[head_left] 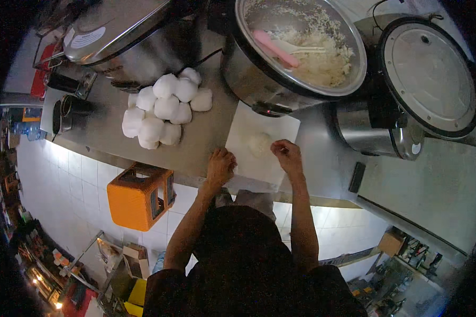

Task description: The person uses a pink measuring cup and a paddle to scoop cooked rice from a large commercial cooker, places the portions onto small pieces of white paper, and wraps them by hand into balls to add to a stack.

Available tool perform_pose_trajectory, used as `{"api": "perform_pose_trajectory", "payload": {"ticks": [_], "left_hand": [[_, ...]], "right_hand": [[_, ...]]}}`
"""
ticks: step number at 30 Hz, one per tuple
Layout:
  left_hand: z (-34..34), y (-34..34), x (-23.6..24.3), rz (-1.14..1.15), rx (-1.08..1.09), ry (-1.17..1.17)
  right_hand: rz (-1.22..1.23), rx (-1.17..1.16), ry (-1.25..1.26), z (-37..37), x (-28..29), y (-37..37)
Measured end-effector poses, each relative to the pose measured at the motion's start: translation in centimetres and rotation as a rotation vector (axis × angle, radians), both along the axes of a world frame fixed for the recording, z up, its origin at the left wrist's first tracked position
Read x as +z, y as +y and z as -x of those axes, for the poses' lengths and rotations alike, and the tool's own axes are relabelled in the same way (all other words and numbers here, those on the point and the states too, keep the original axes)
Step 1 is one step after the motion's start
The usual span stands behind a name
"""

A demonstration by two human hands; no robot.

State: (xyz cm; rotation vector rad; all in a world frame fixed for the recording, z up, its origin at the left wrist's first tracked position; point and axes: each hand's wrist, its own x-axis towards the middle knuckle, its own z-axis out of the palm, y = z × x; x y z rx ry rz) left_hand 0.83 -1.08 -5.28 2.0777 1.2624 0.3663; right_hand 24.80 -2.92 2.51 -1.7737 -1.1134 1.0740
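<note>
A white paper sheet [254, 132] lies on the steel counter [206, 132] in front of me, with a small mound of cooked rice [259, 143] on it. My left hand [220, 165] rests with curled fingers on the sheet's near left edge. My right hand [287, 155] pinches the sheet's near right part, just beside the rice mound. Behind the sheet stands a big open rice cooker [296, 47] holding white rice and a pink-handled rice paddle [278, 48].
Several white wrapped bundles [163, 108] are piled on the counter to the left. A closed steel pot [127, 42] stands behind them, and a cooker's opened round lid [428, 74] is at the right. An orange crate [140, 196] sits on the tiled floor below.
</note>
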Motion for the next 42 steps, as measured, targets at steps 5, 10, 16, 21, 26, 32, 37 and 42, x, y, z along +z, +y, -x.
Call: {"api": "perform_pose_trajectory", "payload": {"ticks": [5, 10, 16, 21, 26, 32, 37, 42], "left_hand": [[-0.2, 0.2, 0.0, -0.065, -0.022, -0.047], [0.0, 1.0, -0.5, -0.187, -0.312, 0.110], [-0.5, 0.8, -0.1, -0.240, -0.160, -0.074], [-1.2, 1.4, 2.9, -0.119, -0.141, -0.128], [-0.4, 2.1, 1.9, -0.257, -0.243, -0.155], [0.5, 1.9, 1.3, -0.315, -0.274, -0.154], [0.1, 1.7, 1.4, -0.253, -0.259, -0.146], [0.6, 1.5, 0.0, -0.299, -0.356, -0.082]], "right_hand": [[0.181, -0.284, 0.608, -3.2, 4.0, -2.6], [0.129, -0.576, 0.665, -6.6, 0.9, -9.4], [-0.233, -0.636, 0.161, -6.5, -5.1, -20.5], [0.131, -0.742, -0.660, -6.2, -7.6, -24.7], [0.673, -0.162, -0.881, -8.4, -6.6, -30.1], [0.096, -0.632, 0.371, -10.3, 2.7, -29.5], [0.318, -0.546, -0.211, -7.5, -13.1, -40.1], [0.665, -0.481, -0.649, -7.8, -11.9, -34.9]]}}
